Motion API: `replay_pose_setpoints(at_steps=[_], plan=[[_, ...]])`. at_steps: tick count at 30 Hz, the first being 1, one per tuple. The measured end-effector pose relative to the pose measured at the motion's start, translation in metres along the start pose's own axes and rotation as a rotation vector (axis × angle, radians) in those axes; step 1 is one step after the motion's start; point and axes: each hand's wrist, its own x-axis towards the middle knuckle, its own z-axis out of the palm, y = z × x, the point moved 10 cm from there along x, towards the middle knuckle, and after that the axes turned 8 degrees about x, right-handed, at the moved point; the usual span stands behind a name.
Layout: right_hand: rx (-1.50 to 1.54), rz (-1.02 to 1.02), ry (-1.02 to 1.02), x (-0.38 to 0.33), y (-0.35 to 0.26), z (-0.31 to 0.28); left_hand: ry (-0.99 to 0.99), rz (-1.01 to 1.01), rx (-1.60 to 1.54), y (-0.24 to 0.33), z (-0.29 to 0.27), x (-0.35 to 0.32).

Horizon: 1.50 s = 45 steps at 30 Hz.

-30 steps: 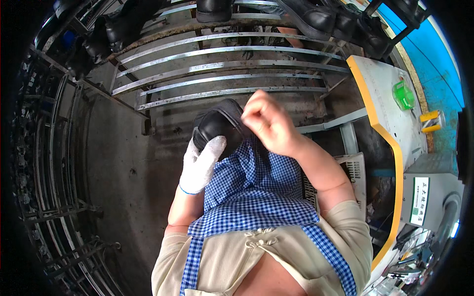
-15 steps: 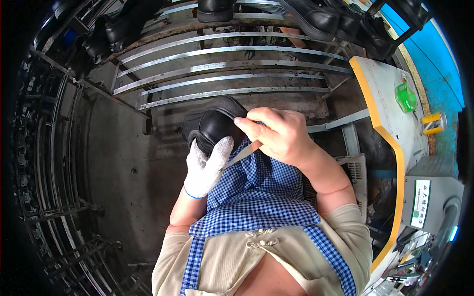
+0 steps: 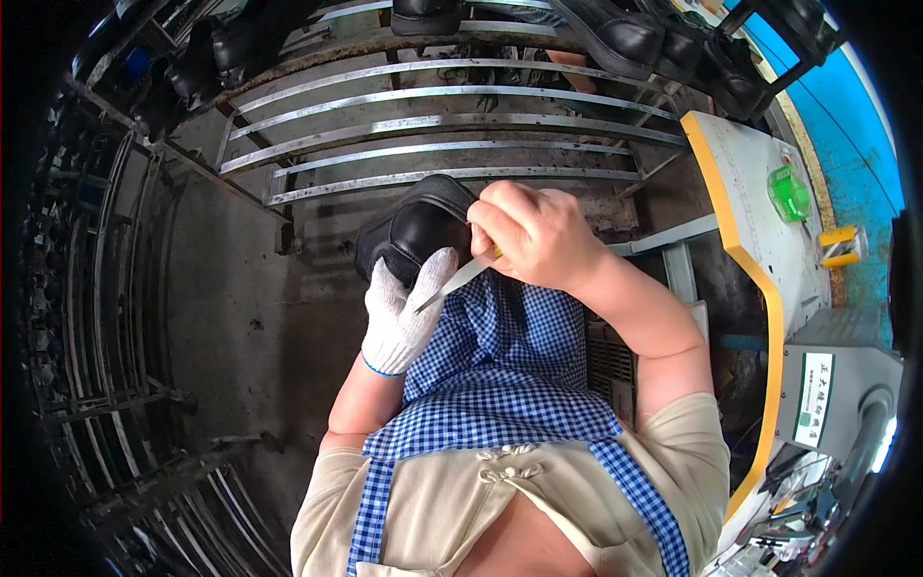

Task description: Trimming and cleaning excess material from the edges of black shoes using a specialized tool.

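A black leather shoe (image 3: 426,231) is held up in front of my blue checked apron. My left hand (image 3: 396,315), in a white knit glove, is closed on its lower edge, thumb against the side. My bare right hand (image 3: 531,231) is closed around a thin knife (image 3: 465,278); its pale blade slants down and left, with the tip over the glove. The curled fingers of that hand are at the shoe's right edge. Whether they also pinch something there is hidden.
A metal rail rack (image 3: 461,123) lies ahead, with several black shoes (image 3: 615,43) along its top. On the right stands a white workbench (image 3: 738,159) with a yellow edge, bearing a green container (image 3: 789,194), a yellow-labelled roll (image 3: 842,246) and a grey machine (image 3: 836,385). More racking (image 3: 101,337) fills the left.
My right hand has risen slightly with the knife and turned so that more of its back shows. The shoe and my left hand have shifted only a little.
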Motion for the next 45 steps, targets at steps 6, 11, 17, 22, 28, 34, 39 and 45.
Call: replay_pose_setpoints(at_steps=[6, 11, 17, 22, 28, 34, 39, 45], plan=[[0.075, 0.056, 0.095, -0.015, -0.005, -0.003, -0.115, -0.053, -0.195, 0.010, 0.014, -0.005], [0.171, 0.021, 0.030, -0.027, -0.011, -0.002, -0.153, -0.012, -0.158, 0.008, 0.018, -0.009], [0.443, 0.095, -0.108, -0.034, -0.006, 0.009, -0.115, 0.012, -0.025, 0.006, 0.018, -0.004], [0.838, 0.286, -0.295, -0.059, -0.005, 0.042, -0.032, -0.016, -0.136, -0.005, 0.002, 0.012], [0.813, 0.843, 0.123, -0.164, 0.071, 0.091, -0.089, -0.186, -0.625, 0.008, 0.014, 0.022], [0.448, 0.904, 0.179, -0.173, 0.040, 0.096, -0.055, -0.272, -0.927, 0.016, 0.027, 0.041], [0.620, 0.987, 0.381, -0.193, 0.067, 0.085, -0.528, -0.001, -0.591, 0.065, 0.064, 0.050], [1.195, 1.154, 0.624, -0.168, 0.120, 0.057, -0.437, 0.378, -0.033, 0.075, 0.063, 0.037]])
